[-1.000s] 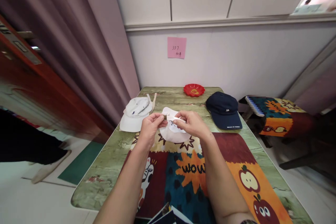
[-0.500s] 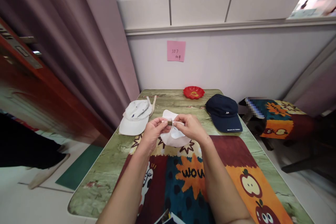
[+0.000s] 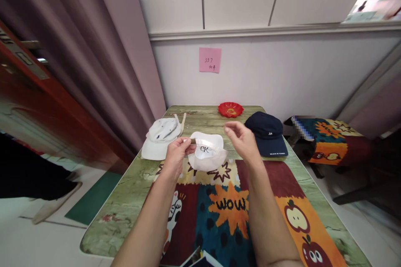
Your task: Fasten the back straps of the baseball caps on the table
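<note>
A white cap with dark CK lettering lies on the patterned cloth near the table's middle, its opening facing me. My left hand pinches the end of the cap's strap, where a small brown-gold buckle shows at the fingertips. To the right of this cap, my right hand is raised off it, fingers loosely curved and apart, holding nothing. A navy cap sits just beyond that hand. On the left rests another white cap with small dark marks and a loose strap standing up.
A red scalloped dish sits at the wooden-patterned table's back edge. A pink note is stuck on the wall. A cloth-covered stool stands right. At left, a person's leg shows beside the door.
My right hand has let go of the strap and moved right and slightly up. My left hand has shifted a little left with the buckle, and the CK lettering now shows.
</note>
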A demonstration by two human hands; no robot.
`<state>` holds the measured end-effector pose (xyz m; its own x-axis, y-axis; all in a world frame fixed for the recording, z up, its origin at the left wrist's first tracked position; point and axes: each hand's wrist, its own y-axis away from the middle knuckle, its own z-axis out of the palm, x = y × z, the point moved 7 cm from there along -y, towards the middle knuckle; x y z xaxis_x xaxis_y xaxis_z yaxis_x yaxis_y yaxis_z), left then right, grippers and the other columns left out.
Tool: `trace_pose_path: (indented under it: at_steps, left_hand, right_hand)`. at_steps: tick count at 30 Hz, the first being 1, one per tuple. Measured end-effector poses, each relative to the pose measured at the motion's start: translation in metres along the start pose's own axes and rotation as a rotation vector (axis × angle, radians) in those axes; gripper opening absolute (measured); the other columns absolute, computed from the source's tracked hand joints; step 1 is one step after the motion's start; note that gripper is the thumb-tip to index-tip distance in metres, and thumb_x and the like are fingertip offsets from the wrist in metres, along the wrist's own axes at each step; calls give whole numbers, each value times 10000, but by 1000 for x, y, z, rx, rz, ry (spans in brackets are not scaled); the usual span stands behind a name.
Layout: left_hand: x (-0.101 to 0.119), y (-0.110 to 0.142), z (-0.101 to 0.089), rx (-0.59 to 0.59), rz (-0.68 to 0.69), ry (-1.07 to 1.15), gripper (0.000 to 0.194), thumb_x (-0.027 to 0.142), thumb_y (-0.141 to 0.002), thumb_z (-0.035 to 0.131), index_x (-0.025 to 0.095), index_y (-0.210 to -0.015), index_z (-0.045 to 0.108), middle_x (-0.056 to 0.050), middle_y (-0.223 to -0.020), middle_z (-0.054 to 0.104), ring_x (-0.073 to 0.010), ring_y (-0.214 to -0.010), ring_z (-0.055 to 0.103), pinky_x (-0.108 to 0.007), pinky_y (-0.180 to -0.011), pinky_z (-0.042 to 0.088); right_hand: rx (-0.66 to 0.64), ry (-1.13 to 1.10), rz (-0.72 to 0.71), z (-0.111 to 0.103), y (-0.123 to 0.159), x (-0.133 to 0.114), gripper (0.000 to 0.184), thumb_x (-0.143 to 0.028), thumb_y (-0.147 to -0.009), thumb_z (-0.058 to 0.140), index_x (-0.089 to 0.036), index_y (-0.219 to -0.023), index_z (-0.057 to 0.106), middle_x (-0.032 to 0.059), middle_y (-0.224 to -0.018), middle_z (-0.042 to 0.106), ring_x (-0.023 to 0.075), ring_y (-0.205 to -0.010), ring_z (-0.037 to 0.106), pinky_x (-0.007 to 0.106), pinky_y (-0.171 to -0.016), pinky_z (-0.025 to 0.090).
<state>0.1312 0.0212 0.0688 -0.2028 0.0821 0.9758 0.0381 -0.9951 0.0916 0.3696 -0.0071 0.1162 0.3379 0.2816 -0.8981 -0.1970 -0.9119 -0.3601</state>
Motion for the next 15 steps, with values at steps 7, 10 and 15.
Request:
trace_pose_path:
  at_steps: [7, 10, 15]
  left_hand:
    - [4, 3, 10, -50, 24, -65, 391, 431, -618, 844, 147, -795, 642, -18, -639, 682, -144, -595, 653, -263, -660, 523]
    - [5, 3, 9, -85, 10, -107, 397, 438, -626, 842, 150, -808, 638, -24, -637, 688, -148, -576, 652, -266, -649, 521]
    - [5, 4, 11, -136, 6, -108, 392, 434, -638, 838, 151, -820, 636, -33, -668, 698, -163, -628, 674, -276, -679, 527]
  right_hand:
    - [-516, 73, 32, 54, 14, 0, 229, -363, -832, 627, -161, -878, 724, 15, -786, 685, 136, -691, 561, 222, -609, 388]
    - [-536, -39, 29, 56, 14, 0, 259, -392, -822, 639, -158, -892, 723, 8, -781, 662, 125, -674, 532, 213, -592, 371]
    - [-495, -18, 42, 54, 12, 7, 294, -428, -846, 600, -162, -846, 726, 5, -668, 629, 121, -590, 497, 218, -547, 350]
